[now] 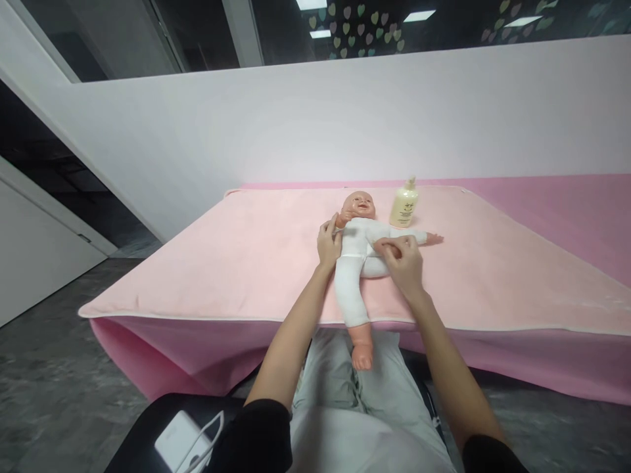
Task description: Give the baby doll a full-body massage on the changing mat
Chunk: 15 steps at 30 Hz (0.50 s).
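A baby doll [352,246] with a white cloth body lies on its back on a pale pink mat [221,263]. One of its legs hangs past the front edge, while the other is bent out to the right. My left hand [329,243] is closed at the doll's side by its raised arm; part of that arm is hidden. With curled fingers, my right hand [405,263] grips the doll by the bent leg, covering its foot. Just beyond the doll's outstretched arm stands a pale yellow pump bottle [404,205], upright and touched by neither hand.
Under the mat, a darker pink cloth [187,355] drapes over the table front. A white wall [345,125] with windows above rises behind. At lower left, a white device [180,440] with a cable lies on a black surface. Grey floor [44,381] shows at left.
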### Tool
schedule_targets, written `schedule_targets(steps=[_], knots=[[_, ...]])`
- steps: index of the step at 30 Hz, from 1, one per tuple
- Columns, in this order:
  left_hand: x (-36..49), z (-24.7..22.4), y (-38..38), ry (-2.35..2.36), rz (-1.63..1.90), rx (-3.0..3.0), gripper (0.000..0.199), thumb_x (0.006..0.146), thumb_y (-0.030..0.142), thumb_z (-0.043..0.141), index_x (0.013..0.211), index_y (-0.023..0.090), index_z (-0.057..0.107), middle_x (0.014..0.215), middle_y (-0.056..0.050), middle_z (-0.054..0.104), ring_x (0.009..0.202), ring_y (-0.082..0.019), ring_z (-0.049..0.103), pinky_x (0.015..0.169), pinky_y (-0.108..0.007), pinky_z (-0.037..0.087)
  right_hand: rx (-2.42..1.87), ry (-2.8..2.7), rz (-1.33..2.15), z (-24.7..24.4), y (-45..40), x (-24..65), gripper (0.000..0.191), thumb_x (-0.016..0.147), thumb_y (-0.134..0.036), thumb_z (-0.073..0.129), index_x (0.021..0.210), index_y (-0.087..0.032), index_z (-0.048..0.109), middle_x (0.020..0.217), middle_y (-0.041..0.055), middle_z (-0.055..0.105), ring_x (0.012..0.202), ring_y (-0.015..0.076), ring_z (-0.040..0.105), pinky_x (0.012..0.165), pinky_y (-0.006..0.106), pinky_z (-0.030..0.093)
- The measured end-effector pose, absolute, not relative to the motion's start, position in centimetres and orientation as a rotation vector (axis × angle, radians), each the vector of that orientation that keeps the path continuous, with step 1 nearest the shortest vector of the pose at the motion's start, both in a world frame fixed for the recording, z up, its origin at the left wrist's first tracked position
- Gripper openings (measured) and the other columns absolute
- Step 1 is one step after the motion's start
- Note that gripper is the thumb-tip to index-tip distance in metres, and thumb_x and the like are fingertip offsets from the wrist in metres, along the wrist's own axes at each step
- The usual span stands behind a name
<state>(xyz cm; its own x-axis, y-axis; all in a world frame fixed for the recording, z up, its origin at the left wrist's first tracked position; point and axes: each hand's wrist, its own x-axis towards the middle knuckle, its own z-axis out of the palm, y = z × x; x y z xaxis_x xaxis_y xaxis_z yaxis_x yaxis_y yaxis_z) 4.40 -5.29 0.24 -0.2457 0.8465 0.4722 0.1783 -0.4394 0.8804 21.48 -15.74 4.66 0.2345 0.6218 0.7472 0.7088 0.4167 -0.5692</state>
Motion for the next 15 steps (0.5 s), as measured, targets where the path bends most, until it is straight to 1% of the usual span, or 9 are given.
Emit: schedule_targets(steps=[2,4,7,10,13,15], knots=[[4.3,-0.2,-4.9,1.352,1.626,1.729,0.053,0.080,0.011,0.053,0.131,0.026,0.052,0.124,-0.007,0.057,0.119,-0.021,0.051,0.102,-0.033,0.040,-1.283,-1.478,-0.017,4.1,-15.9,21.5,0.021,0.084,-0.028,0.051,0.085,-0.020,0.070,0.086,0.0054,0.052,0.081,0.0185,0.058,0.071,0.031,0.048],[4.0,-0.6,-4.4,1.404,1.659,1.744,0.055,0.083,0.014,0.051,0.136,0.023,0.045,0.129,-0.008,0.055,0.121,-0.022,0.050,0.103,-0.033,0.039,-1.265,-1.490,-0.033,3.0,-18.3,21.4,0.019,0.086,-0.029,0.053,0.089,-0.022,0.070,0.092,0.0054,0.052,0.083,0.0174,0.058,0.070,0.029,0.048],[3.6,-1.2,-3.6,1.456,1.827,1.468,0.056,0.088,0.021,0.047,0.142,0.021,0.034,0.138,-0.009,0.049,0.125,-0.020,0.047,0.104,-0.032,0.038,-1.286,-1.483,-0.131,0.6,-24.0,20.8,0.017,0.088,-0.026,0.054,0.093,-0.022,0.070,0.093,0.0050,0.051,0.071,0.0128,0.056,0.061,0.026,0.046],[3.2,-1.7,-2.7,1.594,1.904,1.060,0.057,0.092,0.028,0.041,0.145,0.016,0.022,0.142,-0.013,0.044,0.129,-0.020,0.045,0.106,-0.032,0.036,-1.331,-1.493,-0.157,-1.2,-28.3,20.3,0.015,0.088,-0.022,0.055,0.092,-0.020,0.069,0.090,0.0051,0.051,0.069,0.0122,0.056,0.059,0.025,0.046],[2.8,-2.0,-2.3,1.669,1.933,0.939,0.061,0.094,0.029,0.039,0.147,0.011,0.014,0.145,-0.018,0.038,0.134,-0.021,0.040,0.109,-0.031,0.032,-1.308,-1.396,-0.228,0.0,-28.9,20.3,0.013,0.088,-0.021,0.055,0.089,-0.018,0.068,0.091,0.0072,0.052,0.076,0.0151,0.058,0.063,0.027,0.048],[2.9,-1.9,-2.5,1.639,1.961,1.012,0.064,0.093,0.025,0.039,0.148,0.013,0.009,0.147,-0.017,0.035,0.134,-0.020,0.039,0.109,-0.032,0.032,-1.264,-1.314,-0.293,2.3,-27.2,20.7,0.014,0.087,-0.023,0.055,0.088,-0.019,0.068,0.091,0.0078,0.052,0.080,0.0171,0.058,0.066,0.029,0.049]])
